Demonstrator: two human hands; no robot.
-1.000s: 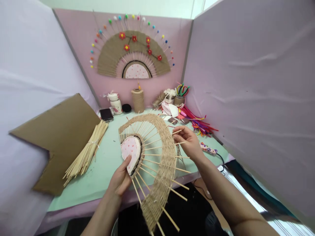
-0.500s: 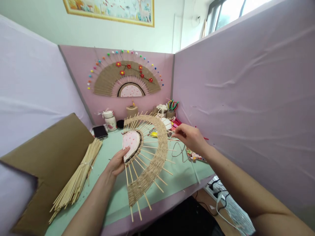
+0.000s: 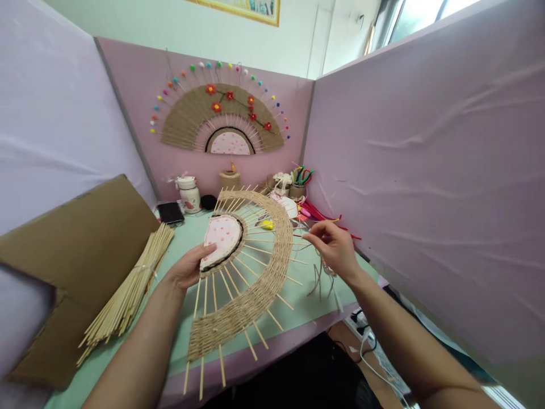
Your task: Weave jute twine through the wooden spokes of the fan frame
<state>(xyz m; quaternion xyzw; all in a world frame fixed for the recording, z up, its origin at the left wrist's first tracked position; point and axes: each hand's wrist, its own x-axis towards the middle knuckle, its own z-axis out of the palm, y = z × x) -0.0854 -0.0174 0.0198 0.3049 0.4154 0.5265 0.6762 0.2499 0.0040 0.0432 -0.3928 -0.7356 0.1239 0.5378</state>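
Observation:
I hold a half-made fan of wooden sticks and woven jute twine (image 3: 272, 267) up over the green table top (image 3: 179, 318). My left hand (image 3: 187, 268) grips it at the pink dotted fabric hub (image 3: 222, 238), thumb on top. My right hand (image 3: 336, 250) is at the fan's right edge, fingers pinched on the loose jute twine (image 3: 319, 278) that dangles below it near the stick tips.
A bundle of bamboo sticks (image 3: 128, 295) and a brown cardboard sheet (image 3: 72, 255) lie at the left. A finished fan (image 3: 221, 119) hangs on the pink back wall. A twine spool (image 3: 230, 180), a jar (image 3: 188, 193), a phone (image 3: 170, 212) and pipe cleaners (image 3: 315, 213) stand at the back.
The fan has turned clockwise, its lower end swinging down-left. My right hand has shifted slightly down and right along the edge. The view tilted up, then partly back down.

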